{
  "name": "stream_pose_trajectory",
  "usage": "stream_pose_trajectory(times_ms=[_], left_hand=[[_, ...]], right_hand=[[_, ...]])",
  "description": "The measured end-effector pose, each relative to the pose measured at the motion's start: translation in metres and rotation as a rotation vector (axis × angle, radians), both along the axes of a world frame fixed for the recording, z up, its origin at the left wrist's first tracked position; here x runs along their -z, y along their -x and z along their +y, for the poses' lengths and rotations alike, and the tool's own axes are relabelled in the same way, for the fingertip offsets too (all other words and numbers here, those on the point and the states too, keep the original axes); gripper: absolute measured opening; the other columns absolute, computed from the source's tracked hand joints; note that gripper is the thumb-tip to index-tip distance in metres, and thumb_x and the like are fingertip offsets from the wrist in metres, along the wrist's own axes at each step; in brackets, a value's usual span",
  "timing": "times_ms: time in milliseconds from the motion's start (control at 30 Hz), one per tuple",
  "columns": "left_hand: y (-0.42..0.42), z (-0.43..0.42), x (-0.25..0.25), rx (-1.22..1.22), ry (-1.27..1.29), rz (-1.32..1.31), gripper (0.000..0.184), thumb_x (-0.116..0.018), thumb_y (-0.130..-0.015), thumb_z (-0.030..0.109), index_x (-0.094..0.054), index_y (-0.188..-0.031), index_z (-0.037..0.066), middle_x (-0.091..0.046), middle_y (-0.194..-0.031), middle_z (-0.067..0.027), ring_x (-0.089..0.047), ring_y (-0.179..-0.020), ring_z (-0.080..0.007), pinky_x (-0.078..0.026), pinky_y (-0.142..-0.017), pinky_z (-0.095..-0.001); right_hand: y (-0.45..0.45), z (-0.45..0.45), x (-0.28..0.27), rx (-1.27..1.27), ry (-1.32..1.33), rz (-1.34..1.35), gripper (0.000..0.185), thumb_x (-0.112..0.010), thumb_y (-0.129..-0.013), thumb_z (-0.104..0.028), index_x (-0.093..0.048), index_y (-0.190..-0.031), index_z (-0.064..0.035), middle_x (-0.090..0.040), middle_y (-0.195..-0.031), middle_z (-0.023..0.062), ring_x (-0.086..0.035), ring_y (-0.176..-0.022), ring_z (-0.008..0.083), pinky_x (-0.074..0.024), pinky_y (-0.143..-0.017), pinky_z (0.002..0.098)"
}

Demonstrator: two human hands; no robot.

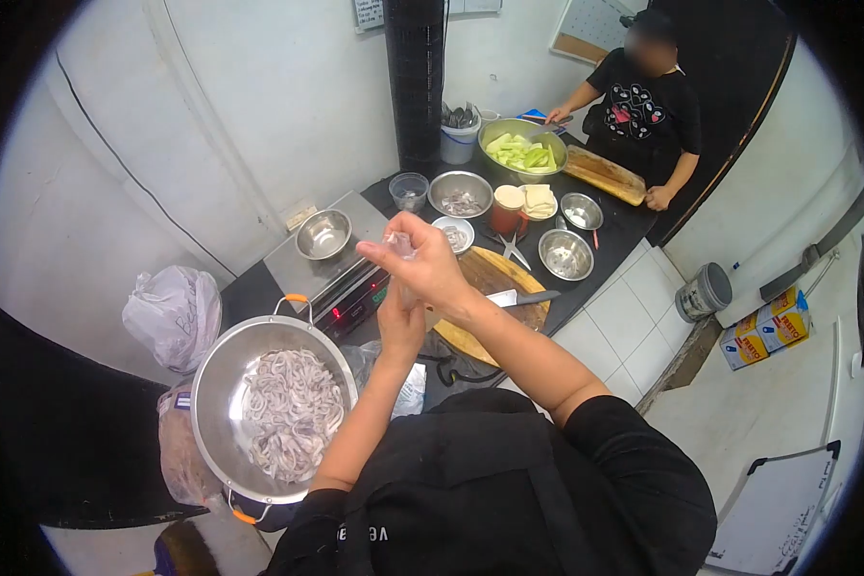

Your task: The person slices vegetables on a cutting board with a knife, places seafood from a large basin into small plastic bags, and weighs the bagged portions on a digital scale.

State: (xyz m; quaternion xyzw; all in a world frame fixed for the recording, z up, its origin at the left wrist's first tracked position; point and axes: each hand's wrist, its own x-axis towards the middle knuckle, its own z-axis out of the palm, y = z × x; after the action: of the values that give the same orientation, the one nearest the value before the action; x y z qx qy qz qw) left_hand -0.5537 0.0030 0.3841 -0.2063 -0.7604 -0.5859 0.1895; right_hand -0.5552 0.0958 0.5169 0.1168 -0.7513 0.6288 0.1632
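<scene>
My right hand (430, 261) is raised over the digital scale, its fingers closed around a crumpled piece of clear plastic (400, 246), likely a thin bag. Just below it, my left hand (402, 322) is closed on the lower part of the same plastic. Most of what lies between the hands is hidden by the fingers. The scale (350, 305) shows red digits and carries a small steel bowl (324, 234). To the left of my left arm stands a large steel pot (223, 437) with orange handles, holding sliced squid rings (293, 413).
A round wooden board (480, 274) with a knife (528, 299) lies right of my hands, scissors (511, 252) behind. Bowls, a red mug (508, 216) and a basin of cut green vegetables (496, 134) stand farther back. Another person (648, 106) works beside a wooden board (610, 180).
</scene>
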Motion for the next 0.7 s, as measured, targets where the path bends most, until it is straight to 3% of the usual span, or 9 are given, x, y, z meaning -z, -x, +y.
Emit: stream_pose_trajectory(times_ms=[200,267,400,467,533,567,600,667,700], left_hand=[[-0.016,0.012,-0.018,0.069,-0.123,-0.12,0.032,-0.058,-0.083,0.011,-0.051,-0.112,-0.001,-0.064,-0.091,-0.0205,-0.061,-0.088,-0.0401,-0.047,-0.073,-0.0438],[-0.016,0.008,-0.021,0.069,0.161,-0.074,0.03,-0.058,-0.081,0.009,-0.052,-0.109,0.0,-0.062,-0.087,-0.0217,-0.059,-0.083,-0.0404,-0.046,-0.07,-0.0461],[-0.008,0.005,-0.009,-0.003,0.269,0.17,0.026,-0.057,-0.08,0.007,-0.051,-0.105,0.001,-0.061,-0.085,-0.0222,-0.057,-0.078,-0.0414,-0.044,-0.068,-0.0478],[-0.005,0.003,-0.001,-0.041,0.315,0.08,0.025,-0.055,-0.084,0.006,-0.055,-0.108,0.001,-0.062,-0.088,-0.0217,-0.056,-0.078,-0.0426,-0.043,-0.068,-0.0486],[-0.012,0.004,-0.022,-0.055,0.343,0.089,0.026,-0.053,-0.081,0.003,-0.053,-0.108,0.002,-0.061,-0.085,-0.0202,-0.057,-0.079,-0.0415,-0.043,-0.071,-0.0477],[-0.012,0.005,-0.031,-0.072,0.367,0.107,0.028,-0.051,-0.078,0.001,-0.05,-0.107,0.002,-0.061,-0.082,-0.0188,-0.057,-0.08,-0.0404,-0.043,-0.073,-0.0469],[-0.01,0.006,-0.03,-0.072,0.367,0.105,0.028,-0.051,-0.078,0.001,-0.05,-0.107,0.002,-0.061,-0.082,-0.0188,-0.057,-0.08,-0.0404,-0.043,-0.073,-0.0469],[-0.005,0.009,-0.029,-0.021,0.21,0.119,0.032,-0.051,-0.077,-0.001,-0.052,-0.109,0.004,-0.06,-0.08,-0.017,-0.058,-0.08,-0.0384,-0.043,-0.073,-0.0458],[-0.004,0.011,-0.03,-0.026,0.205,0.117,0.032,-0.051,-0.077,-0.001,-0.052,-0.109,0.004,-0.06,-0.08,-0.017,-0.058,-0.08,-0.0384,-0.043,-0.073,-0.0458]], right_hand=[[0.001,0.008,-0.01,-0.112,0.305,-0.001,0.03,-0.072,-0.081,-0.015,-0.052,-0.102,-0.0064,-0.053,-0.076,-0.0034,-0.049,-0.066,0.0021,-0.0414,-0.059,0.0178],[0.002,0.013,-0.018,-0.092,0.367,0.051,0.034,-0.074,-0.079,-0.016,-0.051,-0.102,-0.0048,-0.049,-0.072,-0.005,-0.046,-0.063,0.0013,-0.0396,-0.056,0.0172],[-0.013,0.04,-0.057,0.001,0.448,0.176,0.043,-0.076,-0.077,-0.015,-0.049,-0.109,-0.0038,-0.048,-0.075,-0.0051,-0.043,-0.065,-0.0006,-0.0389,-0.058,0.0165],[-0.014,0.053,-0.059,-0.004,0.275,0.275,0.046,-0.076,-0.077,-0.025,-0.051,-0.111,-0.0044,-0.053,-0.082,-0.0002,-0.051,-0.067,0.0044,-0.0437,-0.063,0.0208],[-0.019,0.058,-0.06,0.13,-0.663,0.572,0.052,-0.073,-0.077,-0.038,-0.053,-0.113,-0.0048,-0.056,-0.091,0.0067,-0.059,-0.07,0.015,-0.0472,-0.065,0.0258],[-0.012,0.057,-0.043,0.124,-0.678,0.589,0.047,-0.069,-0.077,-0.046,-0.06,-0.094,-0.004,-0.059,-0.079,0.0094,-0.06,-0.065,0.0243,-0.0487,-0.058,0.0298],[-0.011,0.055,-0.035,0.123,-0.678,0.587,0.047,-0.069,-0.077,-0.046,-0.06,-0.094,-0.004,-0.059,-0.079,0.0094,-0.06,-0.065,0.0243,-0.0487,-0.058,0.0298],[-0.01,0.053,-0.025,0.201,-0.627,0.415,0.04,-0.071,-0.076,-0.043,-0.059,-0.069,-0.0058,-0.055,-0.06,0.0068,-0.056,-0.051,0.0244,-0.046,-0.049,0.0315],[-0.006,0.048,-0.025,0.309,-0.55,0.586,0.045,-0.072,-0.076,-0.04,-0.051,-0.054,-0.0077,-0.049,-0.048,0.0052,-0.05,-0.041,0.0244,-0.0409,-0.041,0.0329]])
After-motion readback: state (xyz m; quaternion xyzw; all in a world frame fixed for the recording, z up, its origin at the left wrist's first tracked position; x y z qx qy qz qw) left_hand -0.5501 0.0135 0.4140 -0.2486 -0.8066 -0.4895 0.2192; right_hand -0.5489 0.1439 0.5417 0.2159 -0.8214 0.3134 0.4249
